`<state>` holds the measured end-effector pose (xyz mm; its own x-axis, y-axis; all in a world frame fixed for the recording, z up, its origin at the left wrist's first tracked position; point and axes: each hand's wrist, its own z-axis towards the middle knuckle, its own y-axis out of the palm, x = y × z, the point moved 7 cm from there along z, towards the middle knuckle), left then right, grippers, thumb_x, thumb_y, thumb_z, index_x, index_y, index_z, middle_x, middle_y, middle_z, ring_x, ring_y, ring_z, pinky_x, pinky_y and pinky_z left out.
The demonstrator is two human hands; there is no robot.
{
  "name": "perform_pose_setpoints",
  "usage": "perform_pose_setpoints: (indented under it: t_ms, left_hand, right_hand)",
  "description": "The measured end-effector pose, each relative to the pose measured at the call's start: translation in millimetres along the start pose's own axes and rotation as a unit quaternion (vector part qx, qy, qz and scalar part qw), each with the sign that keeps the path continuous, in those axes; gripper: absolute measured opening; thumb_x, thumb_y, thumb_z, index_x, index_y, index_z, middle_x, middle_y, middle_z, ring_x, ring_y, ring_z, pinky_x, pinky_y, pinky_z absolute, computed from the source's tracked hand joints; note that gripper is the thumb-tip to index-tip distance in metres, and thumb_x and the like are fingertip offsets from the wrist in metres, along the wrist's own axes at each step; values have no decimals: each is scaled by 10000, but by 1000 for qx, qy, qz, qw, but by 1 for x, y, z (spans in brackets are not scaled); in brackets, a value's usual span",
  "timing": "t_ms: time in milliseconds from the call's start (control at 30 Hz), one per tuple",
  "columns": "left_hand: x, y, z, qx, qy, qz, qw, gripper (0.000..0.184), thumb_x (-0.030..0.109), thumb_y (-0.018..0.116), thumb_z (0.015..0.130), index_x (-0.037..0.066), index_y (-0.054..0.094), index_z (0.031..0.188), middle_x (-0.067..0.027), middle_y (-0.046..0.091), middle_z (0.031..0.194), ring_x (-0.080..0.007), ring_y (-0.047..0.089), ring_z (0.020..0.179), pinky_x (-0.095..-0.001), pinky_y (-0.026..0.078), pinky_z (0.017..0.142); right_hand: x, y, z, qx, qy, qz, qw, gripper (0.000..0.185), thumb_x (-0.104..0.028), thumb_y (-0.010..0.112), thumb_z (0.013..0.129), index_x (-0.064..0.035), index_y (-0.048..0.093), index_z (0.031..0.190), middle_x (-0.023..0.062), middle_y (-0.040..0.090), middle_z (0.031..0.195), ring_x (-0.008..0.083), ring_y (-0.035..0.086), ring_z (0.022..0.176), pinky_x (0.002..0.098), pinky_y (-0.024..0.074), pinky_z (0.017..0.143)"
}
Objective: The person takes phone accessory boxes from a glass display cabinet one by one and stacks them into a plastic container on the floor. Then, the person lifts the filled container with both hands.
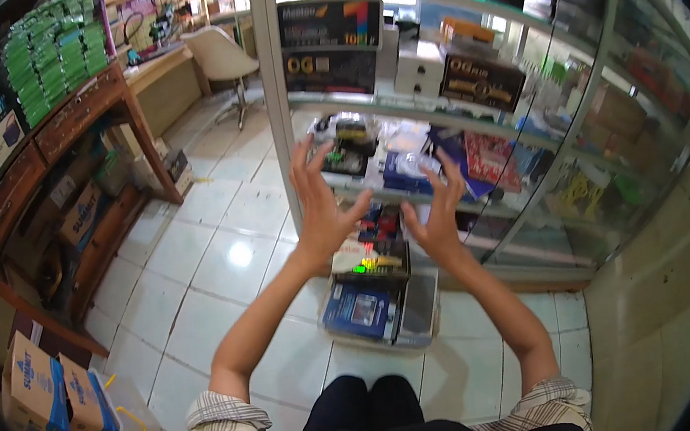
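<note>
My left hand is raised in front of a glass display cabinet, its fingers spread and holding nothing. My right hand is held up opposite it, also open, with a gap between the two. Behind them a cabinet shelf carries a blue box with a clear round piece, a red patterned packet and other small packages. Below the hands, a clear plastic bin stands on the floor against the cabinet. It holds a blue box and several other boxes, partly hidden by my hands.
Higher shelves hold a black OG box and more dark boxes. To the left stands a wooden desk with stacked green packs. Summit cartons sit at lower left. A white chair is at the back.
</note>
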<state>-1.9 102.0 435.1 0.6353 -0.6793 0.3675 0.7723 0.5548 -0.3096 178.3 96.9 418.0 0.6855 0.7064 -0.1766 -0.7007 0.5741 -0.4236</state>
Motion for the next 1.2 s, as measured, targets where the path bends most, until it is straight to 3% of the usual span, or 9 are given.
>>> perform_pose_setpoints:
  t_ms: [167, 333, 533, 600, 667, 833, 933, 1100, 1200]
  left_hand:
    - [22, -15, 161, 158, 119, -29, 980, 677, 266, 648, 746, 46, 277, 1267, -176, 280, 1283, -322, 236, 1210, -424, 187, 1013]
    - [9, -5, 271, 198, 117, -44, 972, 648, 233, 647, 726, 1, 301, 1223, -178, 358, 1190, -331, 291, 1139, -442, 191, 985]
    - [-52, 23, 357, 116, 4, -1, 993, 716, 314, 654, 743, 25, 246, 1256, -222, 346, 1209, -334, 296, 1172, -461, 185, 982]
    - [-74, 38, 377, 95, -31, -5, 995, 778, 347, 664, 718, 37, 216, 1273, -252, 306, 1227, -390, 279, 1173, -489, 190, 982]
    - [-108, 59, 391, 42, -166, -13, 985, 816, 365, 666, 694, 58, 191, 1282, -299, 300, 1209, -419, 277, 1143, -479, 218, 968]
    - [-154, 97, 417, -16, -200, 67, 977, 945, 352, 681, 685, 52, 71, 1341, -348, 199, 1268, -496, 237, 1192, -513, 189, 1012]
    - [-172, 111, 427, -67, -255, 30, 964, 986, 357, 694, 670, 49, 51, 1351, -358, 172, 1292, -499, 207, 1218, -508, 176, 1024]
    - [-193, 126, 437, -140, -240, 65, 958, 996, 366, 658, 650, 52, 45, 1369, -310, 244, 1325, -415, 249, 1245, -458, 186, 1042]
    - [-192, 116, 443, -103, -214, 59, 970, 968, 373, 661, 653, 28, 93, 1357, -311, 313, 1287, -418, 243, 1242, -445, 198, 1038]
  right_hand:
    - [-20, -35, 178, 177, -175, -33, 968, 588, -149, 638, 744, -54, 349, 1247, 212, 257, 1294, 369, 254, 1204, 480, 233, 974]
    - [-24, -28, 304, 180, -204, -71, 960, 515, -154, 582, 764, -60, 353, 1215, 226, 277, 1252, 382, 311, 1134, 488, 284, 941]
    - [27, 22, 382, 125, -177, -135, 967, 520, -180, 532, 792, -3, 326, 1235, 249, 280, 1254, 404, 303, 1137, 493, 290, 953]
    - [58, 52, 402, 46, -113, -148, 981, 548, -250, 529, 837, -29, 293, 1280, 250, 304, 1268, 393, 310, 1166, 494, 265, 968]
    - [78, 79, 412, 12, -123, -207, 970, 527, -278, 476, 859, -3, 302, 1274, 245, 325, 1269, 387, 330, 1163, 511, 231, 992]
    - [112, 121, 433, -75, -106, -292, 948, 517, -280, 451, 867, 3, 332, 1284, 183, 427, 1243, 327, 363, 1193, 530, 193, 1019]
    - [127, 142, 441, -199, -78, -405, 889, 555, -321, 446, 871, -16, 304, 1313, 164, 422, 1269, 311, 358, 1207, 585, 160, 1009]
    - [139, 158, 449, -209, -61, -424, 879, 514, -295, 503, 840, -33, 371, 1262, 139, 464, 1215, 287, 384, 1184, 627, 149, 985]
    - [136, 154, 448, -173, -65, -390, 902, 445, -235, 575, 792, -41, 444, 1170, 126, 497, 1148, 286, 437, 1132, 634, 187, 965]
